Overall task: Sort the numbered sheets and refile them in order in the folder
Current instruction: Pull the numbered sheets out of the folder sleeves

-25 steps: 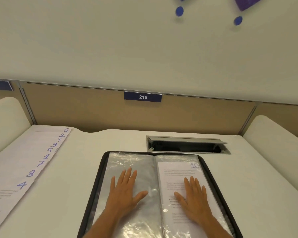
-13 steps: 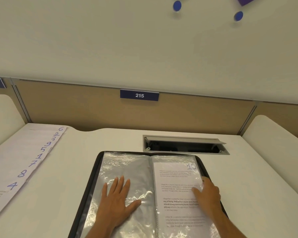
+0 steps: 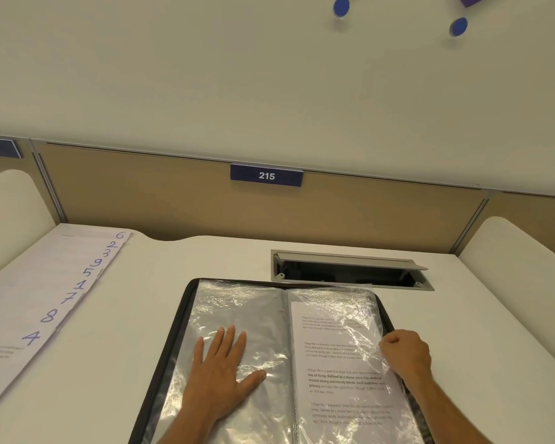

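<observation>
A black folder (image 3: pixel 186 302) with clear plastic sleeves lies open on the white desk in front of me. My left hand (image 3: pixel 220 370) presses flat on the empty left sleeve. The right sleeve holds a printed sheet (image 3: pixel 343 376). My right hand (image 3: pixel 406 352) pinches the outer edge of that right sleeve with curled fingers, and the plastic is lifted and crinkled there. A fanned row of numbered sheets (image 3: pixel 45 302) lies at the left of the desk, showing 6, 2, 3, 9, 5, 1, 7, 8, 4 from far to near.
An open cable hatch (image 3: pixel 350 270) is set into the desk just behind the folder. A tan partition with a blue "215" sign (image 3: pixel 266 175) closes off the back. Rounded white dividers (image 3: pixel 519 251) flank the desk on both sides.
My right hand slid from lying flat on the right page to its outer edge and curled around the sleeve's edge, lifting it. My left hand stayed flat on the left sleeve.
</observation>
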Motion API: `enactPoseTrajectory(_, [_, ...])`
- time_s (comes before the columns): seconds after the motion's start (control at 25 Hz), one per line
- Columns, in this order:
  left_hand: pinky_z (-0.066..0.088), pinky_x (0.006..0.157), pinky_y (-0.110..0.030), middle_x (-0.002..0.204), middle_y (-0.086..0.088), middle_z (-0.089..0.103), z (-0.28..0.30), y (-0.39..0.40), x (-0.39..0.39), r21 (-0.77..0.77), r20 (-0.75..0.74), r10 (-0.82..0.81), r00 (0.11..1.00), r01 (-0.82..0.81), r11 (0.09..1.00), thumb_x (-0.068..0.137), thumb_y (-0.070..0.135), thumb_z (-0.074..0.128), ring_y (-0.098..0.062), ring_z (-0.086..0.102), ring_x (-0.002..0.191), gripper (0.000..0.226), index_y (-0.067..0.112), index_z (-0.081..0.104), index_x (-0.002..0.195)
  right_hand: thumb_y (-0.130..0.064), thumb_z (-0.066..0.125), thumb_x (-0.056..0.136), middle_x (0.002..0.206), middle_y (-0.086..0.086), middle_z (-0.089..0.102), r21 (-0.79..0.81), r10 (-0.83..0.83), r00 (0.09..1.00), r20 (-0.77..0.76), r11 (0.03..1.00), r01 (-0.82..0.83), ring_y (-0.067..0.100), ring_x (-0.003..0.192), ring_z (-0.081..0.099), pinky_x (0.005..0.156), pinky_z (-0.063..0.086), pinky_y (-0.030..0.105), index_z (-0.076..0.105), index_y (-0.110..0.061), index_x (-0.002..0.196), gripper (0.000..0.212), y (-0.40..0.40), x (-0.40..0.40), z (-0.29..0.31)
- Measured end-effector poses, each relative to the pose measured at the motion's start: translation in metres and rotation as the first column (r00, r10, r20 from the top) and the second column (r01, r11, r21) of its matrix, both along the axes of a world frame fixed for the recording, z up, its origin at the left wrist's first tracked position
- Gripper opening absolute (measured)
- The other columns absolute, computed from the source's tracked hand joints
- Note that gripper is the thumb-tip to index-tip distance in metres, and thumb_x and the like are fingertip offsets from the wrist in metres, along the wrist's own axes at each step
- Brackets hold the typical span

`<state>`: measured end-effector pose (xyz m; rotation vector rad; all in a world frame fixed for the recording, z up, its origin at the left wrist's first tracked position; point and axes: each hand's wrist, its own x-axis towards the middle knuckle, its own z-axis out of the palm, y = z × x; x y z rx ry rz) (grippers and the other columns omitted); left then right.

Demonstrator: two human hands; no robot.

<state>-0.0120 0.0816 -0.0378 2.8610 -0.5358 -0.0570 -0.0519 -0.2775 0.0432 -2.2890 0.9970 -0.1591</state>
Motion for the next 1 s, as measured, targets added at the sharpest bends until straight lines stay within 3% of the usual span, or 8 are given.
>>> enactPoseTrajectory(0.16, [-0.012,0.118,-0.047,0.167,0.002,0.014,0.011,-0.001,0.004,0.001,-0.043,0.046,0.998,-0.046,0.999,0.082,0.091,0.025,-0.022,0.009,0.154,0.097,0.030,0.025,0.158,0.004,0.074,0.078,0.079,0.019,0.073,0.385,-0.066,0.998,0.004,0.921,0.059,0.028,0.063,0.070,0.059,0.058,0.033,0.070,0.003,0.086,0.009,-0.002,0.008,0.030])
enactPoseTrajectory(0.24, [-0.003,0.120,-0.052,0.168,0.004,0.005,0.024,-0.004,0.009,0.042,-0.116,0.067,0.991,-0.063,0.997,0.080,0.088,0.032,-0.021,0.000,0.154,0.098,0.031,0.016,0.158,0.007,0.072,0.080,0.082,0.023,0.073,0.492,-0.030,0.999,0.044,0.870,0.005,0.026,0.062,0.066,0.056,0.054,0.030,0.069,0.007,0.091,0.012,0.001,0.010,0.053])
enactPoseTrajectory(0.36, [0.016,0.121,-0.050,0.165,0.006,0.017,0.054,-0.016,0.012,-0.039,-0.166,0.061,0.984,-0.068,0.997,0.079,0.077,0.053,-0.020,0.016,0.151,0.094,0.032,0.022,0.155,0.005,0.071,0.084,0.088,0.025,0.074,0.619,0.002,0.992,0.129,0.781,-0.082,0.021,0.062,0.064,0.059,0.054,0.029,0.070,0.006,0.096,0.012,0.014,0.014,0.088])
enactPoseTrajectory(0.44, [0.032,0.116,-0.039,0.158,0.010,0.033,0.075,-0.031,0.012,-0.278,-0.197,0.039,0.980,-0.094,0.956,0.080,0.070,0.064,-0.015,0.034,0.142,0.086,0.033,0.032,0.151,0.002,0.071,0.085,0.091,0.024,0.074,0.685,0.008,0.979,0.201,0.714,-0.147,0.022,0.067,0.068,0.060,0.055,0.028,0.071,0.003,0.098,0.013,0.028,0.019,0.106])
enactPoseTrajectory(0.52, [0.046,0.102,-0.031,0.141,0.012,0.051,0.106,-0.051,0.012,-0.558,-0.250,0.013,0.968,-0.155,0.816,0.081,0.062,0.070,-0.010,0.053,0.123,0.073,0.031,0.046,0.142,0.002,0.071,0.085,0.089,0.019,0.075,0.713,0.045,0.964,0.263,0.664,-0.225,0.022,0.071,0.070,0.058,0.054,0.027,0.073,-0.001,0.100,0.015,0.047,0.025,0.119])
enactPoseTrajectory(0.64, [0.056,0.085,-0.030,0.111,0.012,0.063,0.159,-0.077,0.020,-0.773,-0.284,-0.036,0.958,-0.207,0.600,0.082,0.060,0.071,-0.007,0.064,0.096,0.054,0.026,0.060,0.124,0.002,0.071,0.086,0.087,0.015,0.074,0.723,0.119,0.934,0.338,0.603,-0.338,0.018,0.066,0.066,0.054,0.051,0.025,0.075,-0.004,0.097,0.014,0.084,0.032,0.132])
enactPoseTrajectory(0.8, [0.063,0.075,-0.043,0.097,0.000,0.069,0.201,-0.087,0.035,-0.859,-0.334,-0.057,0.941,-0.279,0.429,0.081,0.060,0.072,-0.017,0.070,0.089,0.046,0.022,0.065,0.106,-0.006,0.066,0.092,0.092,0.012,0.075,0.729,0.201,0.899,0.389,0.529,-0.434,0.021,0.074,0.070,0.067,0.055,0.032,0.075,-0.006,0.105,0.016,0.126,0.037,0.136])
enactPoseTrajectory(1.0, [0.062,0.062,-0.031,0.090,-0.006,0.067,0.209,-0.065,0.045,-0.791,-0.343,0.080,0.936,-0.334,0.513,0.079,0.030,0.080,-0.018,0.071,0.080,0.035,0.018,0.062,0.106,-0.009,0.044,0.102,0.106,0.016,0.076,0.756,0.257,0.888,0.382,0.465,-0.460,0.031,0.105,0.071,0.099,0.053,0.049,0.071,-0.010,0.116,0.030,0.151,0.041,0.129])
